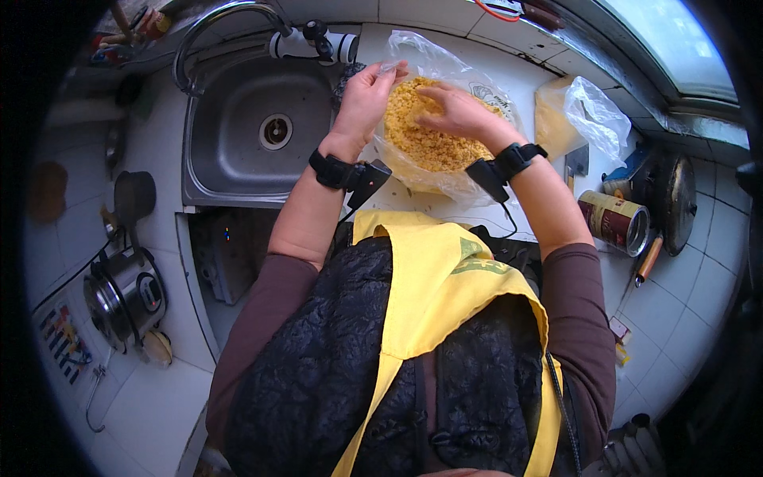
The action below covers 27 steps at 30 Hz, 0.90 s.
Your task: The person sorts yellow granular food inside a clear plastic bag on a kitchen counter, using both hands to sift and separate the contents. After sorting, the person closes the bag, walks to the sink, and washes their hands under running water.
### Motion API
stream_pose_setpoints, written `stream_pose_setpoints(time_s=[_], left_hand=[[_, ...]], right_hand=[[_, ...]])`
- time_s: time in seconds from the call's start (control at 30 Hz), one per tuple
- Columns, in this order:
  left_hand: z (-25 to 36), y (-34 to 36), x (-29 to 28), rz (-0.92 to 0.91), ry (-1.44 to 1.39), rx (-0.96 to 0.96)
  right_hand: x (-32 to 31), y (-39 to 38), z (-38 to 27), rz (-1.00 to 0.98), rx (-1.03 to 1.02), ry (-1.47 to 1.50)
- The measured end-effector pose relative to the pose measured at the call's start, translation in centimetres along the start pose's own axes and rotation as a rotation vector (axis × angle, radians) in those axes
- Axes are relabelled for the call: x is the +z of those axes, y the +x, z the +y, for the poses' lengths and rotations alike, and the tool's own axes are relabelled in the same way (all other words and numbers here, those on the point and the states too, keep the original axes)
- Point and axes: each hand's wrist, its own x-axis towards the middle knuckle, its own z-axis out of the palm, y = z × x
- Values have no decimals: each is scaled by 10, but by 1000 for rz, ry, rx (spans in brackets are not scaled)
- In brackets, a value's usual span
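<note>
A clear plastic bag [421, 52] stands spread wide on the white counter, filled with yellow, crumbly grains [433, 147]. At the bag's left rim, my left hand [367, 99] is closed with the plastic pinched between its fingertips. My right hand [461, 111] reaches in from the right side, its fingers apart and touching or just over the top of the grains. Nothing shows in the right hand, though its palm is turned away from view. Each wrist wears a black strap with a small black device.
A steel sink [230, 135] with a curved faucet [238, 9] lies left of the bag. On the right are another plastic bag [592, 119], a tin can [612, 222] on its side and a dark pan [679, 203]. A rice cooker [127, 294] stands far left.
</note>
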Motion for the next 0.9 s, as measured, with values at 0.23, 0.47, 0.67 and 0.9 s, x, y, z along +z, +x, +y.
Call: stream_pose_setpoints(time_s=[0.23, 0.47, 0.67, 0.9], left_hand=[[2, -2, 0, 36, 65, 11], [8, -6, 0, 84, 43, 29], [9, -4, 1, 35, 56, 21], [4, -2, 5, 2, 79, 7]], right_hand=[[61, 60, -18, 67, -191, -224], [41, 75, -29, -428, 157, -374], [8, 36, -10, -517, 175, -460], [8, 14, 23, -112, 182, -271]])
